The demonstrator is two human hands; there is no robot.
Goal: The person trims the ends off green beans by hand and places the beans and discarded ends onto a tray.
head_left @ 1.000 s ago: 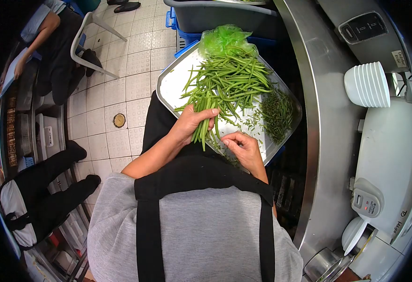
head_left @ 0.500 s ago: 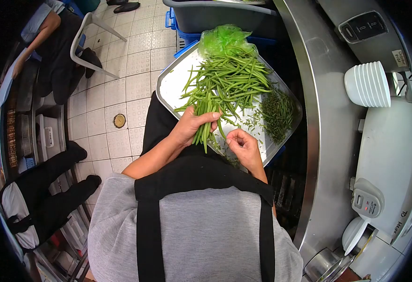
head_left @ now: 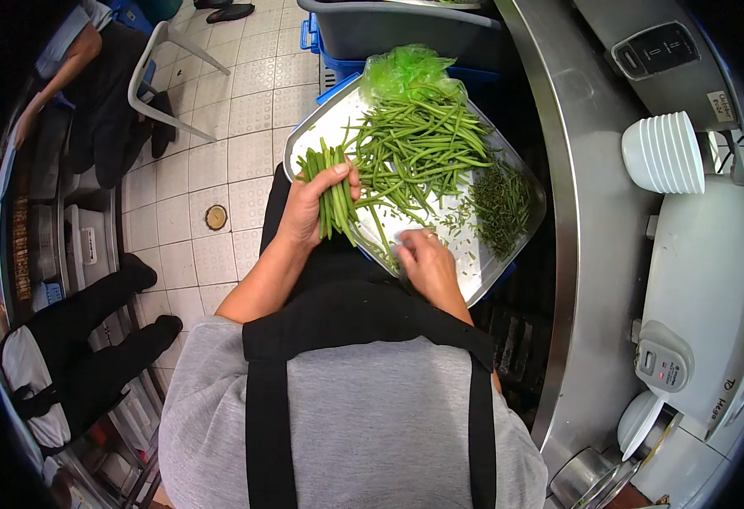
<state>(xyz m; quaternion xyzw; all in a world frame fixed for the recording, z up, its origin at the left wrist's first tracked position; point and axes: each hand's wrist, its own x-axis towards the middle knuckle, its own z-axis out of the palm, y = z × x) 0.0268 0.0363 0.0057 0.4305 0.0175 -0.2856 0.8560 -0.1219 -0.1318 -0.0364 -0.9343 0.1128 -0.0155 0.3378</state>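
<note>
My left hand [head_left: 306, 210] is wrapped round a bunch of green beans [head_left: 331, 182], held over the tray's left edge. My right hand [head_left: 430, 267] is curled in a pinch at the lower end of a single green bean [head_left: 380, 233]; its fingertips are smeared by motion. Before me lies a shallow metal tray [head_left: 304, 140]. A loose heap of green beans [head_left: 427, 140] covers its middle, under a green plastic bag [head_left: 406, 72] at the far end. Dark trimmed bean ends [head_left: 503, 208] are piled on the right side, and short cut bits lie scattered near my right hand.
A steel counter [head_left: 592, 280] runs along my right, with stacked white bowls [head_left: 665, 153] and a white lidded appliance [head_left: 703, 271]. A grey tub [head_left: 406, 34] stands beyond the tray. At left are a white chair [head_left: 164, 76] and two people, one in dark trousers [head_left: 92, 339].
My left hand has moved left and slightly up with the bunch, away from my right hand. The right hand has shifted a little left, with a bean stretched out below the heap.
</note>
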